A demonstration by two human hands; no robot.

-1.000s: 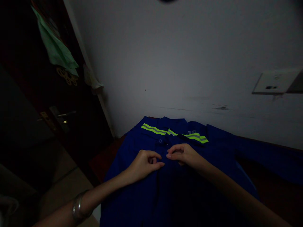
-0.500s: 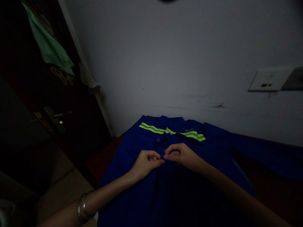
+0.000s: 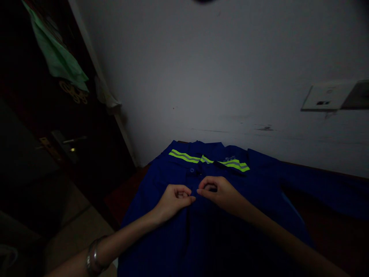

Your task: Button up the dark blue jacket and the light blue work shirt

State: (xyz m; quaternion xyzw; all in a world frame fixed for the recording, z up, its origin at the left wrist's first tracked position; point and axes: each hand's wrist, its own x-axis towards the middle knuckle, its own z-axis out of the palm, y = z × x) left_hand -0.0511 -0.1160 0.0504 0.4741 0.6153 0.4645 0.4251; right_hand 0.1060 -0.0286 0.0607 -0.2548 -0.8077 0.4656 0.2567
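A dark blue work jacket [image 3: 161, 181] lies spread out in front of me, with a yellow-green and grey reflective stripe [image 3: 184, 156] across its chest. My left hand [image 3: 175, 200] pinches the jacket's front edge, thumb against fingers. Just to its right, my right hand [image 3: 219, 192] is also pinched on the front opening, its fingertips a little apart from the left ones. Above the hands a round button [image 3: 192, 170] shows on the front. Dim light hides the exact bit of cloth or button between my fingertips.
Behind the jacket rises a pale wall [image 3: 187, 77] with a socket plate [image 3: 323, 98] at right. At left stands a dark door with a metal handle [image 3: 73, 140] and a hanging green cloth [image 3: 57, 57]. Dark red tabletop [image 3: 123, 192] shows beside the jacket.
My left hand has shifted slightly left and down, widening the small gap between the fingertips. The right hand has moved slightly left. The jacket lies nearly the same.
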